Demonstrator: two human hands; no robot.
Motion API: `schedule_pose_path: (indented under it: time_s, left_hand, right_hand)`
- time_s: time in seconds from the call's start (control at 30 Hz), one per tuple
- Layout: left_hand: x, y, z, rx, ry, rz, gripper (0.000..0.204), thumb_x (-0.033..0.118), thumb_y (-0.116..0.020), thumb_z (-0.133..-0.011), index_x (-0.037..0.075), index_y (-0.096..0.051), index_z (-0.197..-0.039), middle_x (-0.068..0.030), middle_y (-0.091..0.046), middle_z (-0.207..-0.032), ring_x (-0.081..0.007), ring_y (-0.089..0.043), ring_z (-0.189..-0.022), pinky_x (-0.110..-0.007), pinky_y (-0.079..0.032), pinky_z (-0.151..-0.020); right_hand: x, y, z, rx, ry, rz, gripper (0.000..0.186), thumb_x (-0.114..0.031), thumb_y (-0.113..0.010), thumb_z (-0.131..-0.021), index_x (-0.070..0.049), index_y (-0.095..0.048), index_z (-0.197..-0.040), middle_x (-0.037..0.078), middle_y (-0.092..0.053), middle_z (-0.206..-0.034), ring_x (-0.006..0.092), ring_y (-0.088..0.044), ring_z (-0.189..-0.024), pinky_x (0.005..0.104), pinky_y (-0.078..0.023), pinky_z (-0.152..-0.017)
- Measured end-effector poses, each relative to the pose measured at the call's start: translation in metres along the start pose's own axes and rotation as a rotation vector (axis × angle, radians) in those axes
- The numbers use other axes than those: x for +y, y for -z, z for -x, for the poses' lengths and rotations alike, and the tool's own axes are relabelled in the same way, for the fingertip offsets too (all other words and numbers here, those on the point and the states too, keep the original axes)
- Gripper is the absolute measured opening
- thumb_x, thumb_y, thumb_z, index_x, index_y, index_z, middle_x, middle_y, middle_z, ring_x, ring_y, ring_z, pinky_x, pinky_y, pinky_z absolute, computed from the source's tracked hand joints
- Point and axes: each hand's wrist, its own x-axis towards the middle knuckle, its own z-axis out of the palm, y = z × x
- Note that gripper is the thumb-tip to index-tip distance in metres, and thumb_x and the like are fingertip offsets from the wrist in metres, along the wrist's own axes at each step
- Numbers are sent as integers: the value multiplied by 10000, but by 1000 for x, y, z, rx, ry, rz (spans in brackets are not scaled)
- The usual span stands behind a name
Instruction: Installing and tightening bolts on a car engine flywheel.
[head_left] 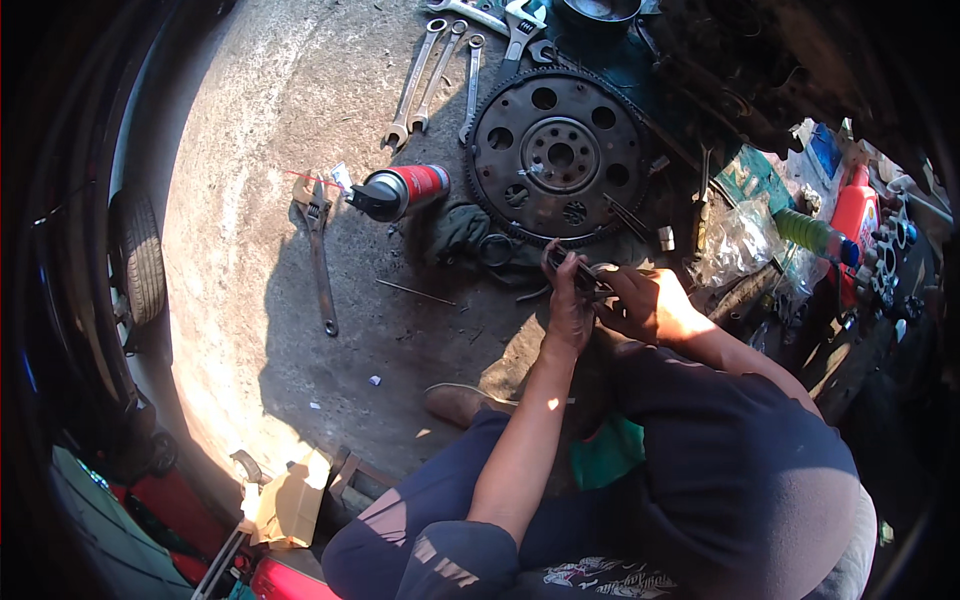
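Note:
Both hands meet over a small dark metal part (588,277), just in front of a toothed flywheel plate (590,160) with round holes. My left hand (568,315) grips the part upright, thumb along it. Fingers of my right hand (648,300) are closed on its right side; the exact kind of part is too small and shaded to tell. Beyond my left hand lies a dark crumpled cloth (455,238) at the plate's edge. A thin rod (415,292) rests on the ground to the left.
A red spray can (424,183) and an adjustable wrench (321,265) are at left. Several spanners (412,85) lie at the far side. To the right are plastic bags (740,240), a green-tinted bottle (803,232) and a red bottle (856,205). A cardboard box (290,505) stands near left.

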Motion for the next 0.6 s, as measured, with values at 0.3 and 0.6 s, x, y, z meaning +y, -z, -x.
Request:
schedule_pose_path:
  time_s: [0.3, 0.6]
  left_hand:
    - [6, 12, 20, 17, 19, 87, 466, 489, -449, -1059, 282, -384, -1471, -32, -578, -1174, -175, -607, -1040, -329, -537, -846]
    - [32, 16, 34, 133, -22, -536, 456, 121, -537, -1042, 190, -417, -1476, -104, -566, -1300, -212, -626, -1118, -369, -587, -829]
  right_hand:
    - [-6, -7, 8, -29, -27, -15, 456, -196, -784, -798, -13, -606, -1176, 155, -675, -766, 360, -691, -668, 436, -547, -577]
    - [6, -13, 7, -75, -352, -214, 229, -229, -662, -942, -3, -632, -921, 194, -686, -777, 399, -683, -751, 462, -534, -654]
